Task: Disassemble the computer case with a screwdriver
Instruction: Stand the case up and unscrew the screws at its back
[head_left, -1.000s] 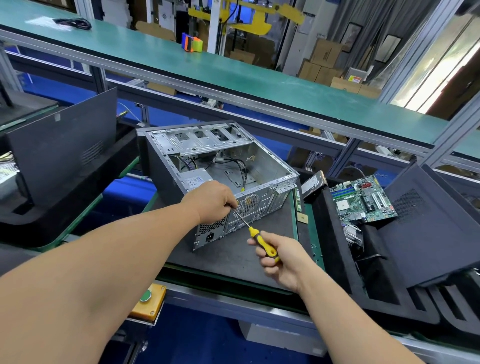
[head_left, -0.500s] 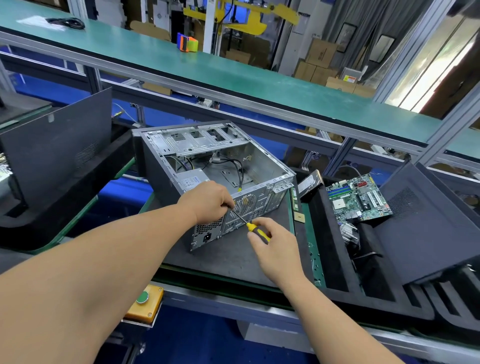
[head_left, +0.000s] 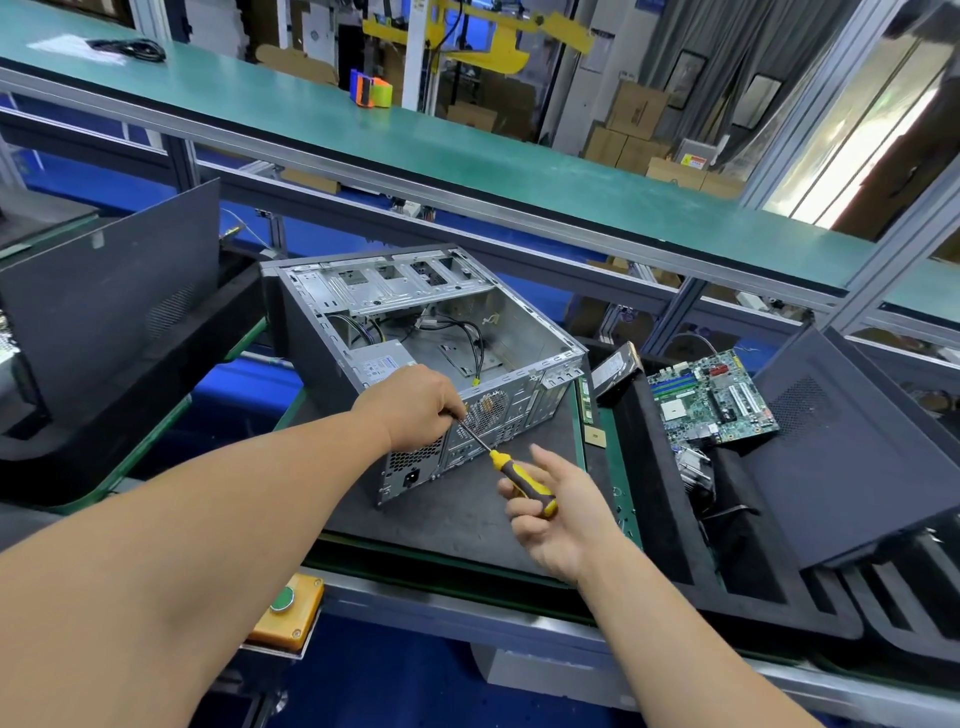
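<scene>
A: Item one, the computer case. Where is it?

B: Lying on its side on a dark mat, open face up, directly under the left hand and just ahead of the right hand.

A: Condition?

B: Grey bare metal, side panel off. Empty drive bays at the end far from the hands; loose black cables and a boxed power supply inside. Rear panel faces the hands: vent grille, slot covers, a power socket.

A: Hands?

B: Left hand fingers curled, resting on the case's rear upper edge and pinching the shaft near the tip of the screwdriver. Right hand loosely curled round the yellow-and-black handle, forefinger and thumb spread wide.

A: Step in hand?

B: By my judgement, undoing a rear-panel screw near the grille. The screw itself is hidden by the left fingers.

A: Next move calls for?

B: Likely a fresh grip on the handle and another turn, tip kept seated and steadied by the left fingers.

A: Beyond the right hand?

B: A circuit board in a black foam tray, beside a dark panel.
</scene>
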